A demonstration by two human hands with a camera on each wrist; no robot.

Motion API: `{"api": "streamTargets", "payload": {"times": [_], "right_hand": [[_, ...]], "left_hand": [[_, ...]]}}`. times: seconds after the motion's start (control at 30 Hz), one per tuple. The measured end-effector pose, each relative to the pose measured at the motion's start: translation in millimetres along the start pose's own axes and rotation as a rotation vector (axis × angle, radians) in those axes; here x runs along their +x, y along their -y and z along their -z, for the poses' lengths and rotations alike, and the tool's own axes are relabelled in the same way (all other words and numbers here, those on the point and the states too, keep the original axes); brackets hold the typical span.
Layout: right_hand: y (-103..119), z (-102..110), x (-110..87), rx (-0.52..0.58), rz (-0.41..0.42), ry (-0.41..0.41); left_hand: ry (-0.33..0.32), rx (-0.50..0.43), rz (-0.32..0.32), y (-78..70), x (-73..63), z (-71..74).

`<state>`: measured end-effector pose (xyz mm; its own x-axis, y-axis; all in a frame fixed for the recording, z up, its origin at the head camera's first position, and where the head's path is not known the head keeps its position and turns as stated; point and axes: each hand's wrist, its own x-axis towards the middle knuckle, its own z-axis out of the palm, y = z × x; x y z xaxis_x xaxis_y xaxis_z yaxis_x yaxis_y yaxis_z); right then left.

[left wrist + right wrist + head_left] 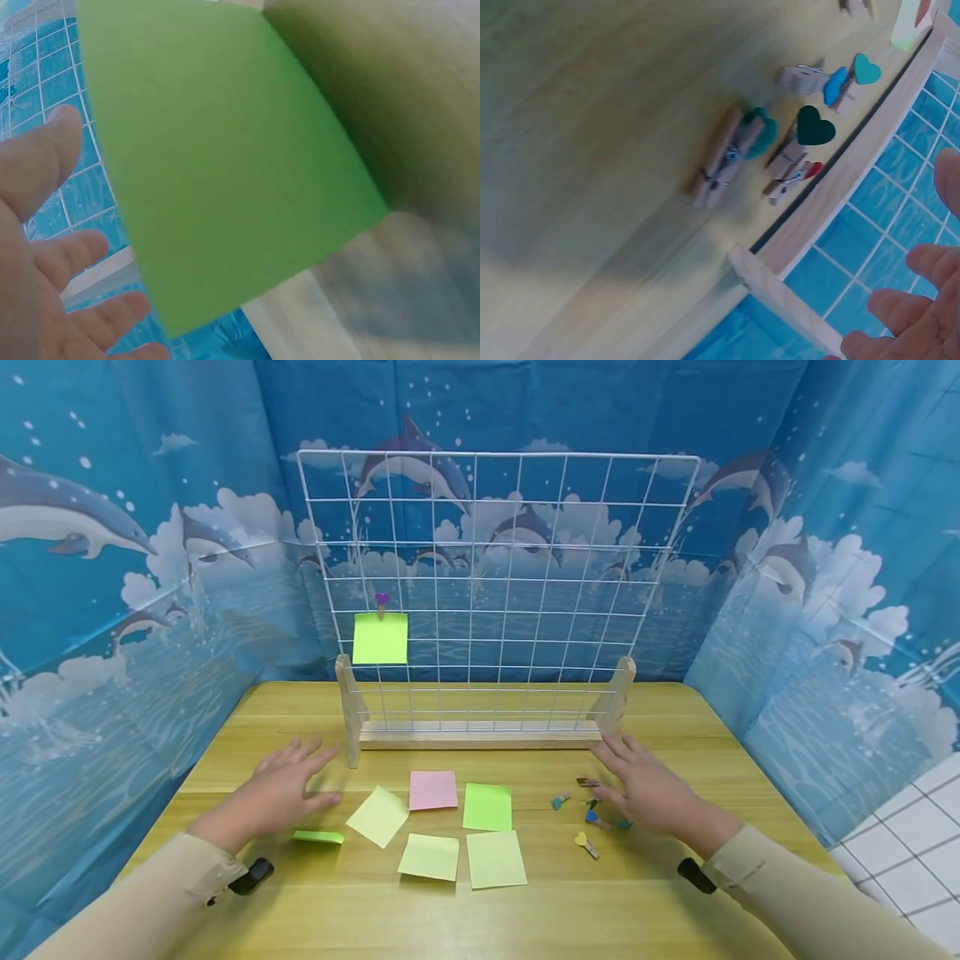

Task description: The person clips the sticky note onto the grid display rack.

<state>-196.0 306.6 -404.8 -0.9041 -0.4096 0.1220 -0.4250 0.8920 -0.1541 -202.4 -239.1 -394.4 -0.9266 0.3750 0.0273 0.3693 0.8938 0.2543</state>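
Above the left of the table, my left hand [281, 789] has its fingers spread and holds nothing. Just below it a green sticky note [318, 837] appears nearly edge-on; in the left wrist view that green sticky note [225, 165] looms large beside the fingers. My right hand [648, 783], also spread, hovers by several small wooden clothespins with heart tops, among them a yellow-heart clothespin [587, 845] and a dark green heart clothespin [815, 126]. A purple-heart clothespin [382, 602] fastens a bright green sticky note [380, 639] to the white wire grid [471, 578].
Mid-table lie a pink sticky note [433, 790], a bright green sticky note [487, 810] and several pale yellow notes [497, 860]. The grid stands in a wooden base [480, 740] at the back. Dolphin-print curtains [120, 610] surround the wooden table [360, 918].
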Motion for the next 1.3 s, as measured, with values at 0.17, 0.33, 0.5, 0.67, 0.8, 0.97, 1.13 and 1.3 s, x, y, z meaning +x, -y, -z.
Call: {"api": "streamTargets", "payload": {"times": [0.17,0.33,0.5,0.67,0.8,0.97,1.13,1.3], "right_hand": [[-4,-5,-5.7,0.022,-0.021,0.026],[-10,-10,-10.7,0.020,-0.025,0.038],[-11,-10,-15.6,0.038,-0.025,0.058],[-11,-9,-19.7,0.033,-0.005,0.088],[-12,-9,-21.9,0.039,-0.002,0.115],[-14,-9,-23.8,0.046,-0.008,0.151],[-16,-9,-26.2,0.067,0.002,0.166],[-18,-9,-27.4,0.061,-0.004,0.184]], "left_hand": [[0.032,-0.001,0.010,-0.1,-4.1,-4.6],[0.073,-0.003,0.020,1.1,-7.9,-10.1],[0.097,0.000,0.016,3.0,-11.9,-15.2],[0.120,-0.002,0.013,5.4,-14.8,-17.9],[0.134,0.002,0.013,6.7,-16.1,-19.0],[0.152,-0.001,0.016,6.8,-17.0,-19.7],[0.189,-0.011,0.017,7.2,-18.4,-20.6],[0.211,-0.010,0.025,7.9,-20.4,-22.8]]}}
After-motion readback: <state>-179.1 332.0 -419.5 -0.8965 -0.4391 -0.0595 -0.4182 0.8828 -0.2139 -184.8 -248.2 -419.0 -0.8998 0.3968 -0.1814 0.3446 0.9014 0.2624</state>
